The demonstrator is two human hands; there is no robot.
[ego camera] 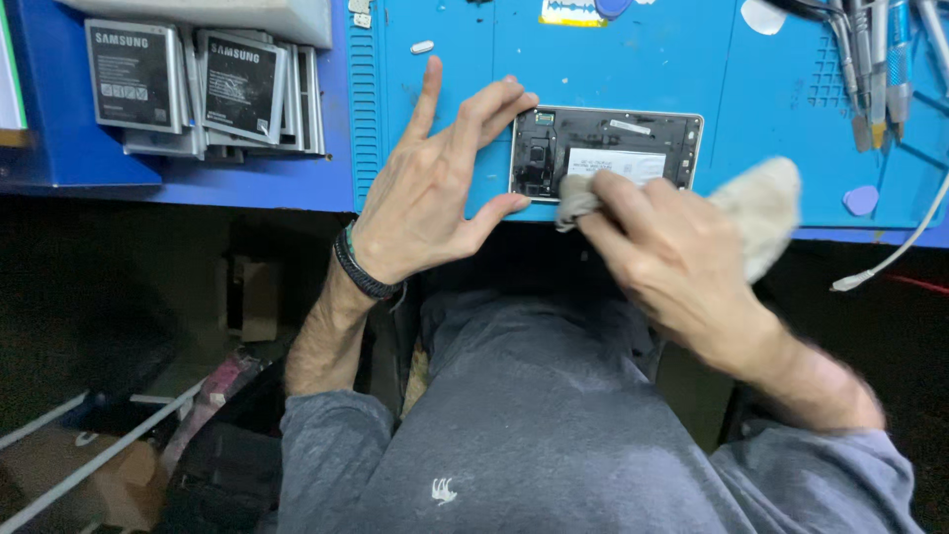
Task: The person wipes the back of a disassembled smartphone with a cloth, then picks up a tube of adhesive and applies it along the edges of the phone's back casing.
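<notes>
An opened phone (633,138) with its back cover off lies on the blue work mat (633,59), its dark inner frame and a white label showing. My left hand (435,188) steadies the phone's left end, thumb and fingertips against its edge. My right hand (672,257) grips a beige cloth (761,203) and presses a fold of it onto the phone's lower left part. The cloth's free end sticks out behind my right hand.
A stack of phone batteries (198,84) sits at the upper left on a blue surface. Several hand tools (880,69) lie at the upper right. A white cable (905,247) hangs off the mat's right edge. A purple pick (860,201) lies nearby.
</notes>
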